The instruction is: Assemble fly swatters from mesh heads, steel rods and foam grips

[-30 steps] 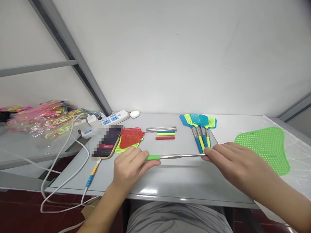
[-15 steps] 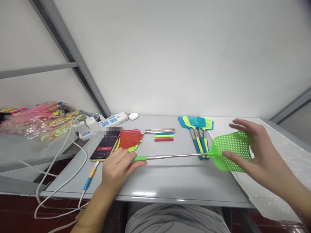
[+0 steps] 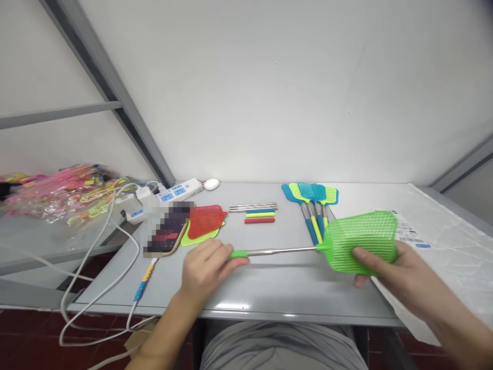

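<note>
My left hand is closed round the green grip of a fly swatter. Its thin metal rod runs level to the right, above the grey table. The swatter's green mesh head is pinched in my right hand, with the thumb on the near face and the other fingers mostly behind it. Behind the rod, several blue and yellow-green fly swatters lie fanned on the table. Metal rods lie left of them, beside blue, yellow and red grips. A red mesh head overlaps a yellow-green one.
A phone with a cable lies at the left, near a power strip and a white oval object. Bagged colourful items sit beyond the table's left side. White plastic packaging covers the right end.
My right hand left the rod and took hold of the green mesh head. The swatter's rod looks shorter than half a second ago, and my left hand shifted left, then back right.
</note>
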{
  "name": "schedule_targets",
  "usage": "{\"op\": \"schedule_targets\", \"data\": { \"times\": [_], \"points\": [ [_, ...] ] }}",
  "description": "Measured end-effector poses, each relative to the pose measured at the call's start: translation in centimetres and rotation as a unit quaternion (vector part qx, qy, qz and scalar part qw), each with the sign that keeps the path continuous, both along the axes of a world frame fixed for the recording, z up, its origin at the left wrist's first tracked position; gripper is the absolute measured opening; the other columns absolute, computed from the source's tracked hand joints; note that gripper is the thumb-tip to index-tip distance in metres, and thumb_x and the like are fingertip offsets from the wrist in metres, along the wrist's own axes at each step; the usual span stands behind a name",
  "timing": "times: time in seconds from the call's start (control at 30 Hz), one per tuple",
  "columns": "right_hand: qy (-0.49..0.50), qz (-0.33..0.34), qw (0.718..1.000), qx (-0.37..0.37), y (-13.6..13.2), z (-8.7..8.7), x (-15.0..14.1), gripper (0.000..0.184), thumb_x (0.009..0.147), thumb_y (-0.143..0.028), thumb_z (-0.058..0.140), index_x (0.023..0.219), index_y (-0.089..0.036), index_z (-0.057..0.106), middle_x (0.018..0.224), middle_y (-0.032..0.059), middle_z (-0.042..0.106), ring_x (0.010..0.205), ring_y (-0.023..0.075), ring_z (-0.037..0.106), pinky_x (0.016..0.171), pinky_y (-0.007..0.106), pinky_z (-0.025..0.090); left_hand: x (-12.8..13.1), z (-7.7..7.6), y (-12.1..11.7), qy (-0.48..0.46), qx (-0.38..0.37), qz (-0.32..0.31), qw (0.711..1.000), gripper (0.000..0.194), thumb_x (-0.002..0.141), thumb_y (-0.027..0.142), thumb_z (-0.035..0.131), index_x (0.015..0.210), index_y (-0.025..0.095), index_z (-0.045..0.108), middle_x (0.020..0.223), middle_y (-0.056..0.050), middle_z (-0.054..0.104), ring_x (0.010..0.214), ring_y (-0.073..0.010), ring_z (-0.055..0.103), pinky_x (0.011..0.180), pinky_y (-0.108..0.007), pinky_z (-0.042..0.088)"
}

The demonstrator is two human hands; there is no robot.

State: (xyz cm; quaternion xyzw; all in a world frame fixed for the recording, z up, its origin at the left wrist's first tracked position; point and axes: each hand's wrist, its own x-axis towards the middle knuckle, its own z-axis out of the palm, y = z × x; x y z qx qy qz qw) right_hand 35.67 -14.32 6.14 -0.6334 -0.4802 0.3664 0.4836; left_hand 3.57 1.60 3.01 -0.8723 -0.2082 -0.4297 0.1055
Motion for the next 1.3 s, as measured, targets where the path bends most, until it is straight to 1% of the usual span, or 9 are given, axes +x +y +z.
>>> {"op": "schedule_targets", "data": {
  "times": [0.1, 0.23, 0.67, 0.83, 0.93, 1.03, 1.13, 1.2, 1.3],
  "points": [
    [-0.042, 0.032, 0.999, -0.004, 0.4, 0.7, -2.1, 0.029, 0.088, -0.045, 0.062, 0.074, -0.022, 0.074, 0.079, 0.0053, 0.075, 0.077, 0.0256, 0.071, 0.075, 0.039, 0.060, 1.7, 0.0, -1.1, -0.005, -0.018, -0.012, 1.000, 0.025, 0.088, 0.037, 0.067, 0.075, 0.018, 0.058, 0.057, 0.004, 0.044, 0.053, -0.0114, 0.039, 0.052, -0.026, 0.030],
    [-0.081, 0.012, 0.996, 0.020, 0.8, 1.2, -3.4, 0.027, 0.088, -0.045, 0.062, 0.074, -0.025, 0.074, 0.081, 0.0040, 0.076, 0.080, 0.0260, 0.073, 0.068, 0.035, 0.060, 2.2, 0.4, -1.5, -0.013, -0.031, -0.002, 0.999, 0.024, 0.087, 0.036, 0.068, 0.076, 0.017, 0.058, 0.058, 0.004, 0.045, 0.055, -0.0118, 0.038, 0.053, -0.026, 0.030],
    [-0.117, -0.019, 0.991, 0.063, 1.2, 2.1, -3.3, 0.022, 0.086, -0.042, 0.066, 0.074, -0.025, 0.075, 0.080, 0.0036, 0.077, 0.074, 0.0253, 0.073, 0.062, 0.033, 0.063, 3.0, 0.8, -2.1, -0.024, -0.067, 0.017, 0.997, 0.027, 0.088, 0.037, 0.066, 0.071, 0.017, 0.058, 0.055, 0.004, 0.044, 0.052, -0.0105, 0.038, 0.052, -0.025, 0.028],
    [-0.082, 0.018, 0.996, 0.019, 0.6, 1.8, -2.2, 0.022, 0.085, -0.042, 0.067, 0.092, -0.023, 0.076, 0.089, 0.0048, 0.077, 0.081, 0.0266, 0.073, 0.070, 0.036, 0.063, 2.6, 1.3, -2.1, 0.031, -0.102, -0.021, 0.994, 0.022, 0.094, 0.033, 0.057, 0.080, 0.017, 0.060, 0.061, 0.002, 0.048, 0.055, -0.0125, 0.043, 0.054, -0.025, 0.031],
    [-0.164, -0.049, 0.984, 0.043, 0.2, 1.6, -1.4, 0.023, 0.081, -0.043, 0.070, 0.093, -0.024, 0.075, 0.089, 0.0044, 0.077, 0.077, 0.0275, 0.073, 0.065, 0.035, 0.063, 2.8, 1.3, -2.4, 0.083, -0.145, -0.060, 0.984, 0.015, 0.097, 0.023, 0.047, 0.091, 0.017, 0.060, 0.066, 0.001, 0.053, 0.057, -0.0137, 0.048, 0.055, -0.026, 0.033],
    [-0.273, -0.113, 0.950, 0.104, 0.0, 2.1, -0.7, 0.014, 0.079, -0.042, 0.072, 0.081, -0.028, 0.074, 0.076, 0.0016, 0.075, 0.064, 0.0252, 0.070, 0.053, 0.033, 0.058, 3.7, 1.1, -2.7, 0.130, -0.231, -0.079, 0.961, 0.016, 0.099, 0.024, 0.042, 0.094, 0.020, 0.057, 0.070, 0.001, 0.057, 0.059, -0.0144, 0.053, 0.055, -0.026, 0.034],
    [-0.317, -0.016, 0.934, 0.165, -0.2, 3.6, 0.4, 0.007, 0.085, -0.032, 0.067, 0.084, -0.031, 0.074, 0.074, 0.0002, 0.072, 0.062, 0.0217, 0.067, 0.051, 0.032, 0.053, 4.8, 1.1, -3.0, 0.169, -0.346, -0.093, 0.918, 0.023, 0.100, 0.029, 0.037, 0.088, 0.023, 0.054, 0.070, 0.002, 0.059, 0.061, -0.0143, 0.054, 0.056, -0.026, 0.034],
    [-0.308, 0.065, 0.928, 0.199, -0.3, 4.7, 1.4, 0.016, 0.087, -0.022, 0.065, 0.095, -0.034, 0.073, 0.080, -0.0003, 0.072, 0.067, 0.0203, 0.067, 0.056, 0.031, 0.054, 5.5, 1.5, -3.2, 0.176, -0.412, -0.112, 0.887, 0.028, 0.101, 0.032, 0.033, 0.083, 0.024, 0.053, 0.071, 0.002, 0.059, 0.065, -0.0144, 0.054, 0.059, -0.025, 0.035],
    [-0.284, 0.090, 0.928, 0.224, -0.1, 5.8, 2.8, 0.019, 0.086, -0.018, 0.066, 0.097, -0.033, 0.073, 0.083, 0.0005, 0.072, 0.074, 0.0205, 0.068, 0.064, 0.033, 0.054, 6.6, 2.7, -3.5, 0.183, -0.501, -0.153, 0.832, 0.031, 0.100, 0.038, 0.034, 0.080, 0.023, 0.052, 0.072, 0.001, 0.059, 0.070, -0.0149, 0.055, 0.061, -0.024, 0.038]
  ]
}}
